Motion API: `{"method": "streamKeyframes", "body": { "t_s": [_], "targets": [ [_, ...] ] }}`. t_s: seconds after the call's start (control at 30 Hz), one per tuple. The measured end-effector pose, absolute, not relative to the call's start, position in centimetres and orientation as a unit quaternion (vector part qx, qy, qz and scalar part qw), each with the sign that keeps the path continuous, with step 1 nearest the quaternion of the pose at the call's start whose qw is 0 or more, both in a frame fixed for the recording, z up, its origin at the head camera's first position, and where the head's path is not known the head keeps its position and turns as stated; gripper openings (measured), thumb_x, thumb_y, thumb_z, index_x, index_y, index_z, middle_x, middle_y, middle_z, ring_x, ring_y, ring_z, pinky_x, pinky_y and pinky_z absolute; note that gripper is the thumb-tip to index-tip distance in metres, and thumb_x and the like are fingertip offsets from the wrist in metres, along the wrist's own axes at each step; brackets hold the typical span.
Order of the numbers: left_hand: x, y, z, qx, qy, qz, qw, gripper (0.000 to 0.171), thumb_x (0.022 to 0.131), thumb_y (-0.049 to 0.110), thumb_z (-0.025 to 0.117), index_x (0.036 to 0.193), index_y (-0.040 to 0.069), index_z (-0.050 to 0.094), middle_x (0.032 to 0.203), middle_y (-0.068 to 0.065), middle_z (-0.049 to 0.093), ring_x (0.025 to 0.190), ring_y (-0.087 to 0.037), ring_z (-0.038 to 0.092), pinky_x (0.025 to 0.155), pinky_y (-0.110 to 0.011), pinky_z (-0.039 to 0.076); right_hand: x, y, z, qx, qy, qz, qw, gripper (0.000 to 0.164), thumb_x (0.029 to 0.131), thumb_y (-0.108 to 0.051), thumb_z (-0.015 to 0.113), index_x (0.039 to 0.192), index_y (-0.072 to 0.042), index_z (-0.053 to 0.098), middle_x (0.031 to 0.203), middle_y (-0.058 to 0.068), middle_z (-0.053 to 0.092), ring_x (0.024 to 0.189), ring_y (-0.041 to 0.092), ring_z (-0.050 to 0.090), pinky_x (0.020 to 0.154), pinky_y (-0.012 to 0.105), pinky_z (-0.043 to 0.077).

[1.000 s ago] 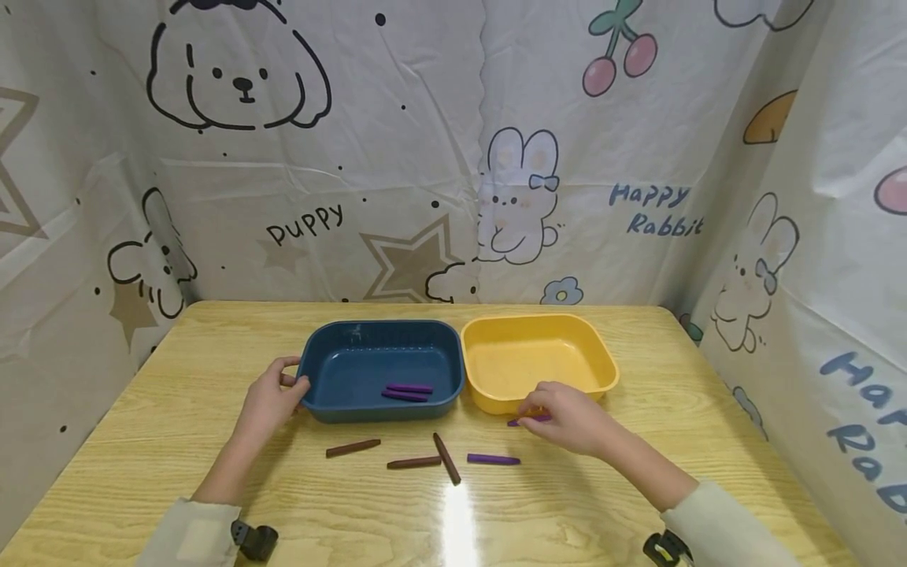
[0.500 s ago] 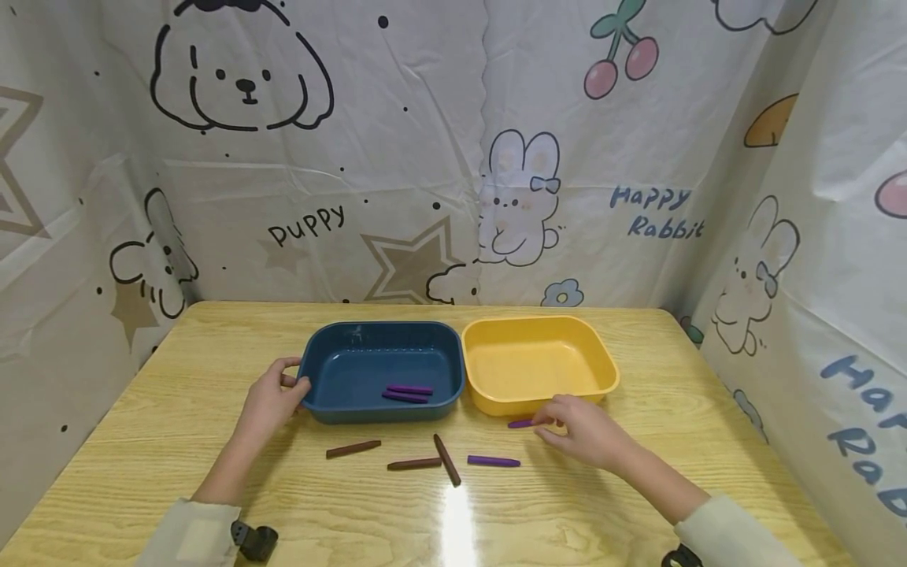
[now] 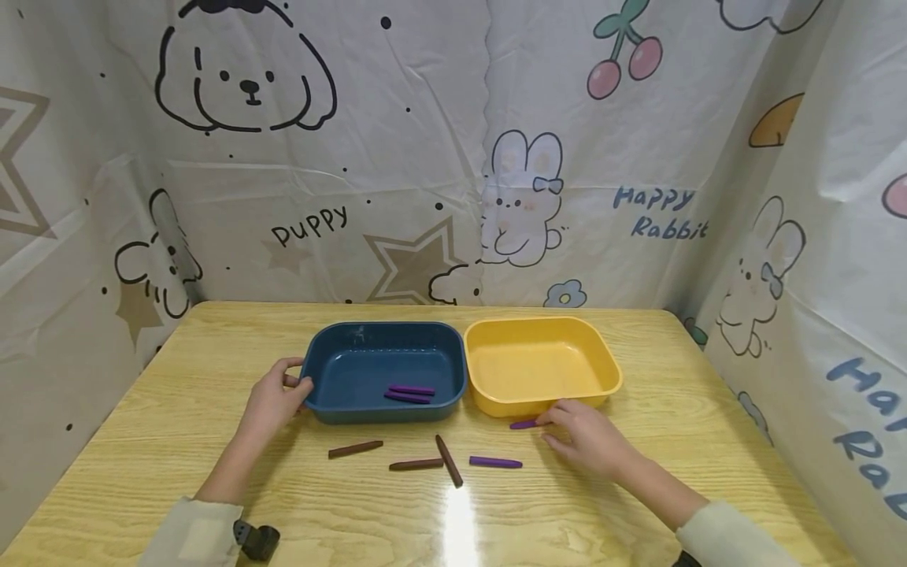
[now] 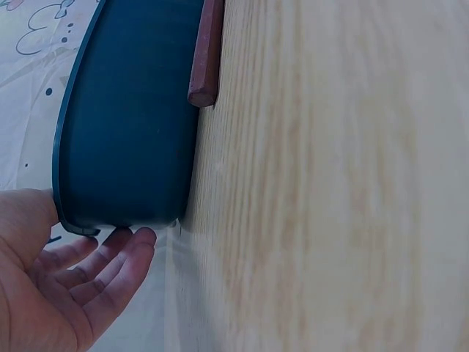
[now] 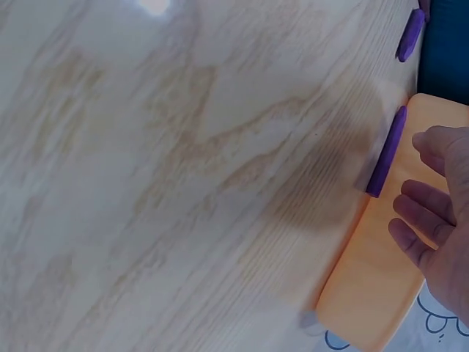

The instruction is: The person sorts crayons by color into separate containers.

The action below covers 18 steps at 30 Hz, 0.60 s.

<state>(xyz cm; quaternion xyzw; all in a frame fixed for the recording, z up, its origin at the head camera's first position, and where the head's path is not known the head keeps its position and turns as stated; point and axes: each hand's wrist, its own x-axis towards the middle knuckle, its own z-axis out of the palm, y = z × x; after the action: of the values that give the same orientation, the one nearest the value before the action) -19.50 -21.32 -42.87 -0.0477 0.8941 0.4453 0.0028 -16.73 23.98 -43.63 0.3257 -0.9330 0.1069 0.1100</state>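
My left hand [image 3: 272, 402] grips the left end of a dark blue tray [image 3: 383, 413], thumb at the rim; in the left wrist view its fingers [image 4: 121, 275] bend against the outer wall. Two purple crayons [image 3: 409, 394] lie inside that tray. My right hand [image 3: 584, 437] hovers with loosely bent fingers in front of a yellow tray [image 3: 542, 370]. Just beyond its fingertips a purple crayon [image 5: 387, 150] lies on the table along the yellow tray's wall, with a gap between them in the right wrist view. Another purple crayon [image 3: 495, 462] lies nearer the front.
Three brown crayons lie before the blue tray: one alone [image 3: 355, 449] at left, one flat crayon [image 3: 416, 465] and a slanted crayon [image 3: 449, 461] with ends close together. Both trays stand side by side on the wooden table [image 3: 340, 520]. A printed curtain [image 3: 397, 157] hangs behind and alongside.
My right hand has drawn back to the right from the purple crayon near the yellow tray, which now shows more fully. The left hand keeps its grip on the blue tray.
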Motion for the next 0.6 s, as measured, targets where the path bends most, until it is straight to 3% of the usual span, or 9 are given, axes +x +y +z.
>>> {"method": "streamKeyframes", "body": {
  "t_s": [0.6],
  "targets": [
    [-19.4,-21.3,-42.8,-0.044,0.892,0.450,0.001,0.049,0.093,0.017,0.048,0.137,-0.002,0.037,0.104,-0.024,0.060,0.069,-0.019,0.063,0.062,-0.031,0.053,-17.1,24.1,-44.8,0.348,-0.927,0.079,0.118,0.023,0.078,-0.012,0.071,0.101,-0.011,0.067,0.096,0.000,0.064,0.088,0.018,0.060,0.077,0.035,0.049]
  ]
}}
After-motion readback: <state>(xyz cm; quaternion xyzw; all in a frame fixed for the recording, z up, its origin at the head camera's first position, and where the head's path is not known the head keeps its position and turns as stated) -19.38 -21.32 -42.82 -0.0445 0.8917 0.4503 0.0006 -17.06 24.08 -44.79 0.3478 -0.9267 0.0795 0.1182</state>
